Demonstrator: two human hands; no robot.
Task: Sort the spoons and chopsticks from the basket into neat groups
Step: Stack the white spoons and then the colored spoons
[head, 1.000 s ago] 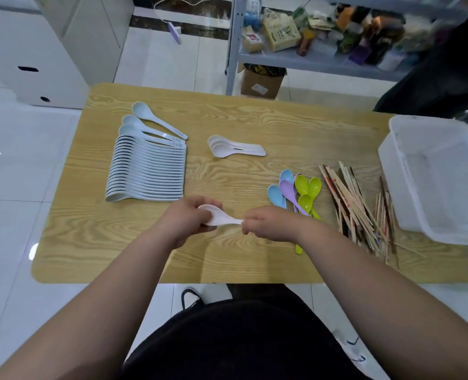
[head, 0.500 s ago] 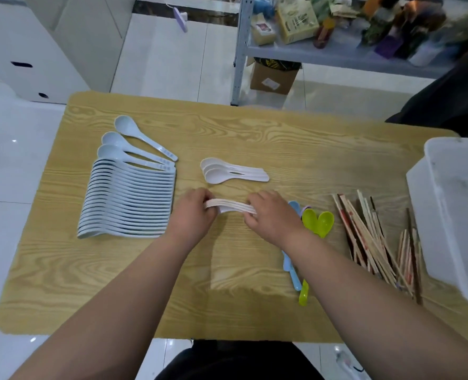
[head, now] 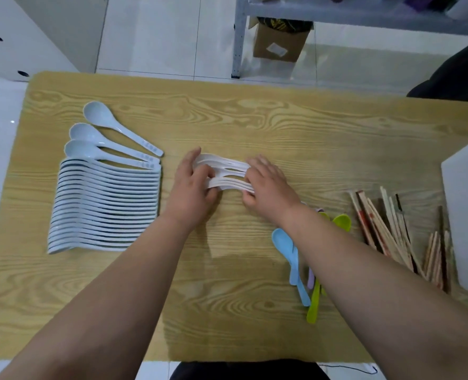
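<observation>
Both hands meet at the table's middle over a small group of white spoons [head: 228, 174]. My left hand [head: 191, 187] grips the bowl ends and my right hand [head: 268, 185] grips the handle ends, pressing the held spoons against those lying on the table. A long neat row of pale blue-white spoons [head: 105, 204] lies at the left. Coloured spoons [head: 296, 259] in blue, green and purple lie under my right forearm. A loose pile of wooden chopsticks [head: 392, 231] lies to the right of them. The white plastic basket [head: 466, 215] stands at the right edge.
The wooden table [head: 254, 119] stands on a white tiled floor. Behind it are a grey metal shelf leg [head: 238, 37] and a cardboard box [head: 279, 42]. A white cabinet [head: 21, 31] is at the far left. Something dark [head: 457, 75] sits at the far right.
Both hands have carried the held white spoons away from me, from near the front of the table up against the small white group in the middle.
</observation>
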